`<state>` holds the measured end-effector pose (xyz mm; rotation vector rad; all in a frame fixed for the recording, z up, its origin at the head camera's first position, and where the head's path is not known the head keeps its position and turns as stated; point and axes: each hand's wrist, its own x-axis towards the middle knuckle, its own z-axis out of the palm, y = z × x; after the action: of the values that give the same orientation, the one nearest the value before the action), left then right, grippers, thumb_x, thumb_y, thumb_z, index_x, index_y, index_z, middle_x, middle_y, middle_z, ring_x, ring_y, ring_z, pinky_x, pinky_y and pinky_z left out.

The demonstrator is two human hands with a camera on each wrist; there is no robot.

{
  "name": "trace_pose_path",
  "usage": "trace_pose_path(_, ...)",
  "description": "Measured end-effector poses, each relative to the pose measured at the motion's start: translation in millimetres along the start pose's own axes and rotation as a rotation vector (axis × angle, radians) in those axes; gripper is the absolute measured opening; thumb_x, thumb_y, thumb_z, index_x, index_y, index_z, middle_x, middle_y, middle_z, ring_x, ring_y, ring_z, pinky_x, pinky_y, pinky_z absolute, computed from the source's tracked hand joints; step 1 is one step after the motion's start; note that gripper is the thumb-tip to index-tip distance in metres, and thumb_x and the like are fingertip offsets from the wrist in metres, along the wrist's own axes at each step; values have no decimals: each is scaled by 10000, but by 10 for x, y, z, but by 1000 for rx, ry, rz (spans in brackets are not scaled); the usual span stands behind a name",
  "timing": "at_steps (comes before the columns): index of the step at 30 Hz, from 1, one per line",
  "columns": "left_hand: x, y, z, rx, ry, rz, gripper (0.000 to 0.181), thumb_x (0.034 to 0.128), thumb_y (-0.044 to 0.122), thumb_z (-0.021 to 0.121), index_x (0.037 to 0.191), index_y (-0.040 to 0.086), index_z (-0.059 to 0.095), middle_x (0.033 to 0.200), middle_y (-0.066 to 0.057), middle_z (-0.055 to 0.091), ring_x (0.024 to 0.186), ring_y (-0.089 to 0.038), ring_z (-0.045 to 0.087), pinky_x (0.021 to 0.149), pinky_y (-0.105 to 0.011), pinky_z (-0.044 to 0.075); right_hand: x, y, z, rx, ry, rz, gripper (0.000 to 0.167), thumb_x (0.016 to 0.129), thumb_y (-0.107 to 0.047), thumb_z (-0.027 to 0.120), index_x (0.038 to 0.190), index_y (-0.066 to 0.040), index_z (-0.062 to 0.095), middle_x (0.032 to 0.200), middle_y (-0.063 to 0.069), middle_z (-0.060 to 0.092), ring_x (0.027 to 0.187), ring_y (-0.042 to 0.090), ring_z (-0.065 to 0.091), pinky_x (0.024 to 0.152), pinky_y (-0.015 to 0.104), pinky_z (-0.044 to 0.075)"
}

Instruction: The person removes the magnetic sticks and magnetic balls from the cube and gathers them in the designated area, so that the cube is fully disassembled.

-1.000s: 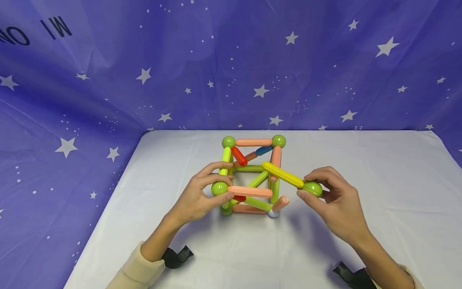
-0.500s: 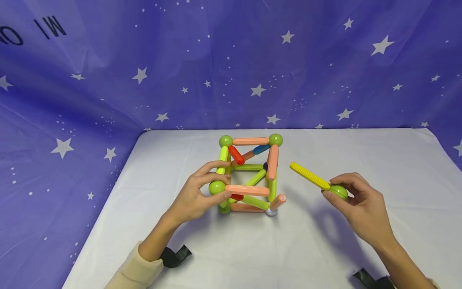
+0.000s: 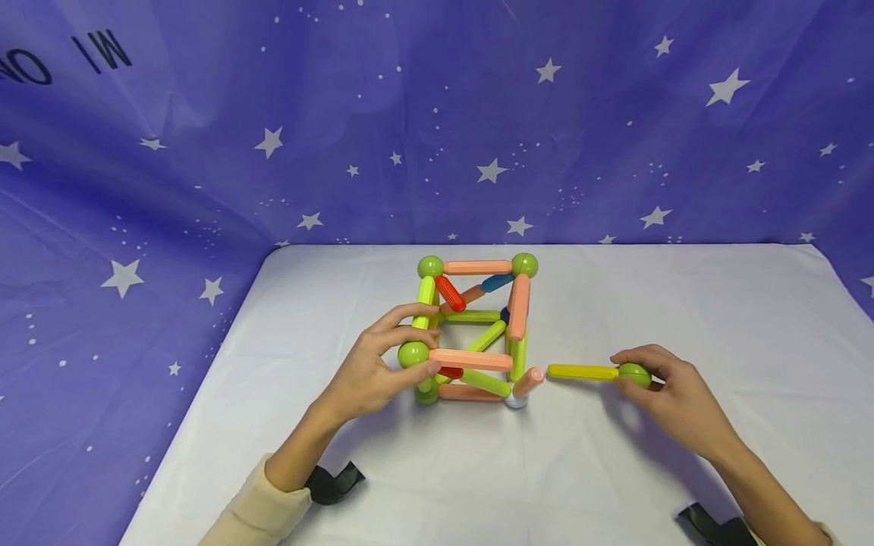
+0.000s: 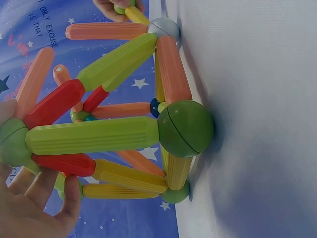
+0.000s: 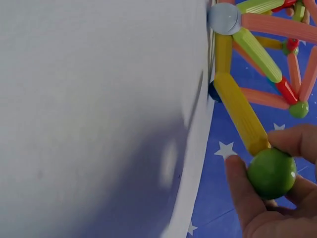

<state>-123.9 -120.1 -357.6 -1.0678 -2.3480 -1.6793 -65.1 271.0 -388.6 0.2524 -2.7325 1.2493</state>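
Observation:
A cube-like frame of coloured magnetic rods and balls stands on the white table. My left hand grips its near-left upper corner, around a green ball from which a salmon rod runs rightward with a free end. At the near-right lower corner, a pale grey ball bears a salmon rod that leans upward. To the right of the frame, my right hand pinches a green ball with a yellow rod attached. That rod points left, its tip close to the leaning rod in the head view.
The white tabletop extends around the frame. Behind it hangs a purple-blue cloth printed with white stars. Black straps show at both wrists.
My right hand has drawn the yellow rod and green ball rightward from the frame, then lowered them and turned the rod level. My left hand keeps its hold on the corner.

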Motion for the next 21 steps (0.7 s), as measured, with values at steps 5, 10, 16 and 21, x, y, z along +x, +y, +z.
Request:
trace_pose_path(5,-3,-1,-1,3,-5,3,134,861,64,761,955,147,710,1370,21,521,1089,-212,653,1067,-486,367,-21,5,0,-111,-39,28,206,828,7,736,1019,-45,679,925,66,631,690,97,471,553,216,422)
trace_pose_path(10,1,0,-7,2,-6,7,130,862,65,760,953,144,710,1370,16,522,1089,-180,650,1068,-482,367,-43,0,-1,-164,-55,47,217,802,6,738,1002,-44,666,891,62,627,665,111,463,527,238,407)
trace_pose_path(16,0,13,-10,6,-4,3,145,856,61,765,956,151,712,1365,17,526,1086,-181,649,1063,-489,368,-61,-13,-23,-197,-76,84,161,829,-48,744,980,-66,692,882,40,635,674,125,470,533,240,408)
trace_pose_path(21,-1,16,-12,17,-4,5,153,852,60,768,963,150,714,1369,8,526,1089,-190,643,1058,-504,368,-129,7,-39,-214,-59,121,138,868,-149,752,992,-95,722,877,17,645,688,135,477,545,242,395)
